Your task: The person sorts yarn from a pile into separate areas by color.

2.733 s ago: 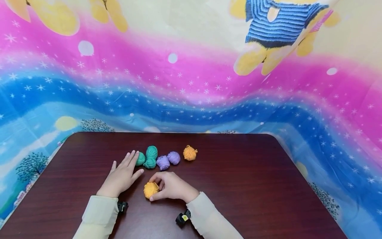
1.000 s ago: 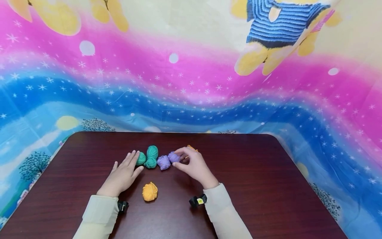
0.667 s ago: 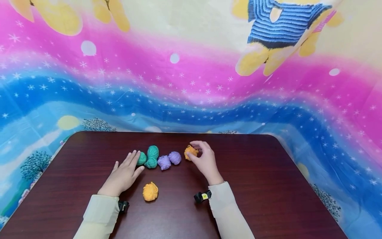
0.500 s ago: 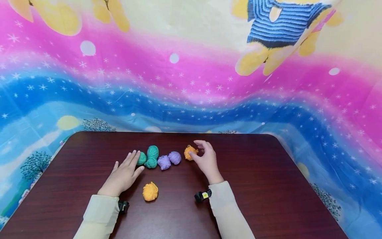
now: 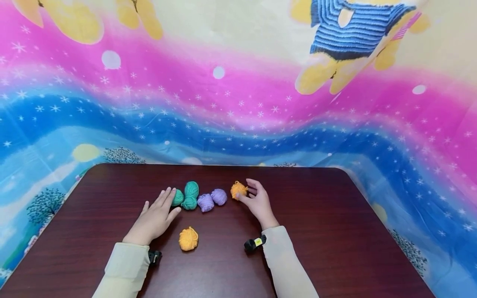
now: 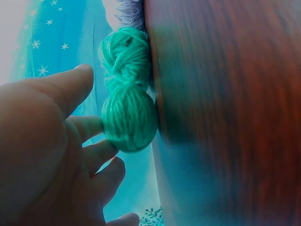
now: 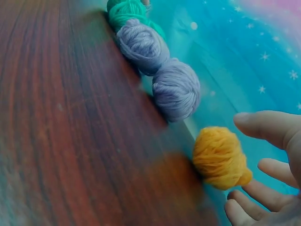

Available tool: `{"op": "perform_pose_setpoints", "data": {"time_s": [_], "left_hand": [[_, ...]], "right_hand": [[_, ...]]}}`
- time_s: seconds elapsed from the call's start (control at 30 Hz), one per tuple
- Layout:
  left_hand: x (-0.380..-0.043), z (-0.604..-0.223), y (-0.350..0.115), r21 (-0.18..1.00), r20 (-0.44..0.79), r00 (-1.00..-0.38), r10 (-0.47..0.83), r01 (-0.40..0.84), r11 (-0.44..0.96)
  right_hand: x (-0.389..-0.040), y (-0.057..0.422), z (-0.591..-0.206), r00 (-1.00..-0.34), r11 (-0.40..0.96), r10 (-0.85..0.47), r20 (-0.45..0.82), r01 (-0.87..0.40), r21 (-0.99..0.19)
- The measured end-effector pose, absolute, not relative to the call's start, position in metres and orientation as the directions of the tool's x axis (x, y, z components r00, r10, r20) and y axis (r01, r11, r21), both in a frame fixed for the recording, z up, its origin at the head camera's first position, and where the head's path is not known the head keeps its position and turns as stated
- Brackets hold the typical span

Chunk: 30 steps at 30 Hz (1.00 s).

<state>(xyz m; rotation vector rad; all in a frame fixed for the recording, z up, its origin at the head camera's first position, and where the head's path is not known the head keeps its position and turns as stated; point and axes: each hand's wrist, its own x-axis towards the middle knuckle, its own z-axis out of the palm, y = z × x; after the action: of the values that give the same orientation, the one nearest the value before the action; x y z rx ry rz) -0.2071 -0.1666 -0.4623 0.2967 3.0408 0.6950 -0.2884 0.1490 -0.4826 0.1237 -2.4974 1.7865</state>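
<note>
My left hand [image 5: 150, 219] lies with extended fingers at the left end of a row of yarn balls, fingertips at the leftmost green yarn ball [image 6: 129, 120]. Two more green yarn balls [image 5: 191, 190] sit beside it, then two purple yarn balls [image 5: 219, 197]. Past a small gap is an orange yarn ball [image 7: 218, 157]. My right hand [image 5: 259, 205] stands at that ball's right side, its thumb and fingers spread and loosely bent, with nothing gripped. Closer to me, a second orange yarn ball [image 5: 188, 239] rests alone between the two forearms.
Everything stands on a dark red-brown wooden table [image 5: 316, 231] with rounded far corners. Behind it hangs a colourful printed cloth [image 5: 238, 103]. Black wrist cameras [image 5: 254, 243] sit on both wrists.
My right hand has released the nearer orange yarn ball and moved forward and right, past the purple ones, to the far orange ball. Its fingers have drawn slightly rightward. My left hand stays put.
</note>
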Motion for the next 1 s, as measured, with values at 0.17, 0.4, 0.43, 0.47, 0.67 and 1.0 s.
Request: {"op": "perform_pose_setpoints", "data": {"time_s": [0.17,0.4,0.43,0.47,0.67,1.0], "left_hand": [[-0.208,-0.464,-0.168,0.445,0.029,-0.982,0.186,0.179,0.877],[-0.206,-0.465,-0.171,0.457,0.027,-0.983,0.184,0.176,0.872],[-0.206,-0.465,-0.171,0.456,0.028,-0.982,0.184,0.177,0.872],[-0.205,-0.465,-0.171,0.456,0.029,-0.982,0.185,0.178,0.872],[-0.207,-0.465,-0.171,0.448,0.031,-0.982,0.187,0.181,0.876],[-0.207,-0.463,-0.168,0.433,0.044,-0.981,0.190,0.190,0.881]], "right_hand": [[-0.290,0.151,-0.489,-0.997,0.262,-0.054,0.050,-0.063,-0.963],[-0.293,0.151,-0.495,-0.996,0.262,-0.085,0.013,-0.035,-0.964],[-0.293,0.150,-0.495,-0.996,0.270,-0.087,0.011,-0.035,-0.962],[-0.292,0.150,-0.495,-0.996,0.284,-0.090,0.009,-0.034,-0.958],[-0.292,0.143,-0.496,-0.995,0.369,-0.085,0.048,-0.076,-0.926],[-0.292,0.143,-0.494,-0.997,0.381,-0.034,0.067,-0.075,-0.922]]}}
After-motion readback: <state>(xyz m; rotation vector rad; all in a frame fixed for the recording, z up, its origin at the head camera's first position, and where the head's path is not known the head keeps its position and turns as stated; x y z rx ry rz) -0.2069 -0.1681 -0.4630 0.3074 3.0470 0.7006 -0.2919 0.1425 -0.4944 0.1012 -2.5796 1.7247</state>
